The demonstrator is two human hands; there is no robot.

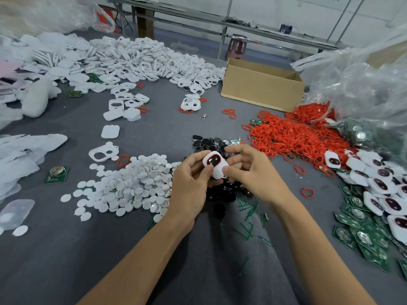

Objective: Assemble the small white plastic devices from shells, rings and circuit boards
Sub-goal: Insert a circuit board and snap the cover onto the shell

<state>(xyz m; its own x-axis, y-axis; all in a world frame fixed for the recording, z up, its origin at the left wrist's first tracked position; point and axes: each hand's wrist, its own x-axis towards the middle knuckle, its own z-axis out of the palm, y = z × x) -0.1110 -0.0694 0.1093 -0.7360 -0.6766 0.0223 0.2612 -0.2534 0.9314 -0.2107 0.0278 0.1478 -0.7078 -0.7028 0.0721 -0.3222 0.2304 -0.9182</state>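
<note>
Both hands on one device (215, 165), held up over the middle of the counter (167, 128), just above the pile of black parts (210, 142).

- Left hand (189, 179): fingers curled round the device's left side, thumb on its front face. Gripping.
- Right hand (248, 170): thumb pressed on the lower right of the device, other fingers curled behind it. Gripping too.
- The device is a white shell, front face up, with a red ring around a dark window. It is tilted, window end toward the far edge.

Around it on the counter:
- Heap of white discs (132, 186) just left of the left hand.
- Big pile of red rings (286, 135) toward the right edge, a few strays lying apart from it.
- Green circuit boards (363, 234) along the right edge, with finished-looking devices (378, 183) lying on and beside them.
- Large heap of white shells (143, 60) along the far side.
- One two-hole shell (103, 151) and one plain white cover (110, 131) lie loose left of centre. A single circuit board (57, 173) sits well left of the discs.
- Open cardboard box (262, 89) toward the far right, with a clear plastic bag (363, 80) beside it, spilling over the rings.
</note>
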